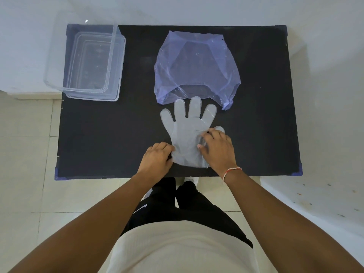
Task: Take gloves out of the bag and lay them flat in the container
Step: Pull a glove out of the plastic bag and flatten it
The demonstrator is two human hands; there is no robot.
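A clear plastic glove (pixel 186 131) lies flat on the black table (pixel 98 134), fingers pointing away from me, just in front of the mouth of a translucent purple bag (pixel 197 66). My left hand (pixel 157 158) pinches the glove's cuff at its left edge. My right hand (pixel 217 147) rests on the glove's right side near the thumb, fingers curled onto the plastic. The clear rectangular container (pixel 116 66) stands at the table's far left corner, with nothing visible inside. The bag lies slumped and open toward me; I cannot tell what is in it.
The container overhangs the table's left edge slightly. Blue corner guards (pixel 299 170) mark the table's near corners. White walls rise behind and to the right, with tiled floor below. My legs and shoes (pixel 190 179) stand at the table's near edge.
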